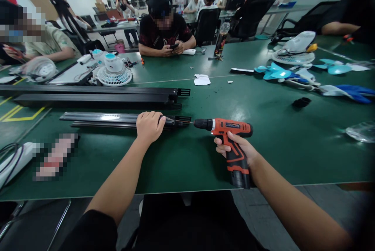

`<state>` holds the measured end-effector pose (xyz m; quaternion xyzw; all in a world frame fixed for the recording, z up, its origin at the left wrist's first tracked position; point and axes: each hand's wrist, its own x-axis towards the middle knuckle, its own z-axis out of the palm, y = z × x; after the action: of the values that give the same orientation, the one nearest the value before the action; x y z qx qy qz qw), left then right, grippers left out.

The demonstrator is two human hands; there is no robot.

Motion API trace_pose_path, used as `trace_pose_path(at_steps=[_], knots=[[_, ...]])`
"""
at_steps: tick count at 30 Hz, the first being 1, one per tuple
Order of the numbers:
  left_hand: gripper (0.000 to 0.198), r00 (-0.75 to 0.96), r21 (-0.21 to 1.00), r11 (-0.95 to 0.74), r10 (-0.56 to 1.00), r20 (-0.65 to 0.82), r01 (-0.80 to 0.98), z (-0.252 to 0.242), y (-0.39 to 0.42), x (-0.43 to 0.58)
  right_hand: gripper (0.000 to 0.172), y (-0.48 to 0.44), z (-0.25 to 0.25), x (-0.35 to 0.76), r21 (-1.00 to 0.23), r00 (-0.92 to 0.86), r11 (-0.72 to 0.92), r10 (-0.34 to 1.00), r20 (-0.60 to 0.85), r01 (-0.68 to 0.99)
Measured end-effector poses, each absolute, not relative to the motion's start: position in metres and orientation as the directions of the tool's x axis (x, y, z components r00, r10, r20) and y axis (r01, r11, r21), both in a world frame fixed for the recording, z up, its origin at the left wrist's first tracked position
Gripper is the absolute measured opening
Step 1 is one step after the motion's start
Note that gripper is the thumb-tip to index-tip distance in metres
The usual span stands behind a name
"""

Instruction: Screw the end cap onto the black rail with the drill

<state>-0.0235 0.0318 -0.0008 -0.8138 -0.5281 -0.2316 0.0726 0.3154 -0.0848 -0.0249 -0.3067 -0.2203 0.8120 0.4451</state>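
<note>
My left hand (149, 128) is closed over the right part of a long, glossy black bar (99, 117) lying on the table. A slotted black end piece (182, 120) sticks out at the bar's right end. In my right hand (244, 147) is an orange and black cordless drill (233, 127), gripped by its handle and held level, pointing left. Its thin bit reaches toward the slotted end; whether the two touch I cannot tell.
Behind the bar lie more long black bars (93, 100). Fan parts (114, 73) stand at the back left, with blue fan blades (275, 72) at the right. A paper scrap (202, 79) and a bottle (222, 40) are farther back. A person (164, 20) sits opposite with a phone.
</note>
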Motion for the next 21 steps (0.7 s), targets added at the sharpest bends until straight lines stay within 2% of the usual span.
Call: trace_pose_path(at_steps=[13,21], knots=[[0.045,0.337,0.118,-0.428,0.829,0.447,0.896,0.0015,0.0308,-0.0228,0.032,-0.0848,-0.0284,0.3147,-0.606,-0.388,-0.485,0.873,-0.295,-0.631],[0.044,0.332,0.117,-0.421,0.833,0.441,0.899,0.0035,0.0296,-0.0222,0.032,-0.0862,-0.0256,0.316,-0.584,-0.368,-0.519,0.855,-0.366,-0.624]])
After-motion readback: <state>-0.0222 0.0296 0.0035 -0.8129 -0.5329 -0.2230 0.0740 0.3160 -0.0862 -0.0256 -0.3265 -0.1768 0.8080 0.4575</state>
